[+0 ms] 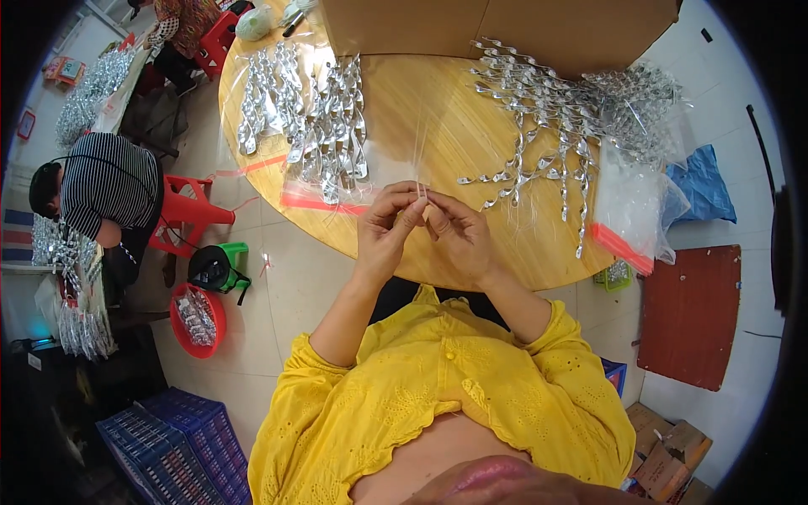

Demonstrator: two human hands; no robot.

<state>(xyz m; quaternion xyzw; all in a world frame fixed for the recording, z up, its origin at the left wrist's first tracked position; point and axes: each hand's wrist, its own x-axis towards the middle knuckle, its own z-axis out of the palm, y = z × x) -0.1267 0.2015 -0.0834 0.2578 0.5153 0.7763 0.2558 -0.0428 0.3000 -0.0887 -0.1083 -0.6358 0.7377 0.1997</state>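
Observation:
My left hand (pixel 390 225) and my right hand (pixel 459 232) meet over the near edge of the round wooden table (pixel 404 93). Both are closed, with thumbs and fingertips pinching thin clear strands (pixel 419 145) that rise from between them. The strands look like nylon line, and their lower ends are hidden by my fingers. To the left of my hands, silver twisted metal spirals (pixel 324 126) lie in rows on clear plastic bags with red strips. Further silver spirals (pixel 539 126) are spread to the right, with loose clear threads (pixel 523 212) at their ends.
A large cardboard box (pixel 497 29) stands at the table's far side. Clear bags (pixel 627 202) with a red strip lie at the right edge. On the left, a person in a striped shirt (pixel 109 181) sits on a red stool (pixel 187 215), near a red basin (pixel 199 320) of wrapped silver pieces.

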